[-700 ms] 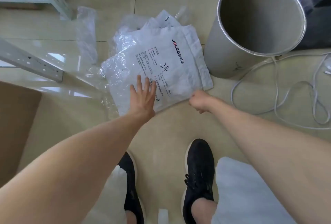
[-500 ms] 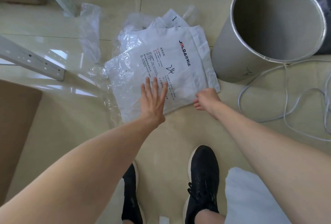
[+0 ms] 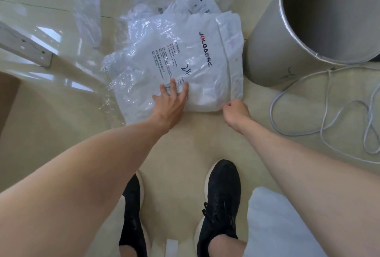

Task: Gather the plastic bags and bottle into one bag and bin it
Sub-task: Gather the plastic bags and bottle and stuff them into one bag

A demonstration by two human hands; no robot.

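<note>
A pile of clear and white plastic bags lies on the tiled floor; the top one is a large printed bag (image 3: pixel 185 55) with black text. My left hand (image 3: pixel 171 102) rests flat on its near edge, fingers spread, with some fingertips tucked under the film. At the bag's near right corner, my right hand (image 3: pixel 235 110) is closed, pinching the plastic. More crumpled clear bags (image 3: pixel 86 7) lie to the left. A grey cylindrical bin (image 3: pixel 320 24) stands open just right of the pile. No bottle can be made out.
A looped white cable (image 3: pixel 329 116) lies on the floor right of my right arm. A white metal frame leg (image 3: pixel 24 49) crosses the left side, and a brown cardboard edge (image 3: pixel 8 96) is below it. My black shoes (image 3: pixel 220 203) stand near another white bag (image 3: pixel 275 226).
Both hands have moved further onto the printed bag's near edge. My right hand went from beside the corner to pinching it, and my left fingertips slipped under the film.
</note>
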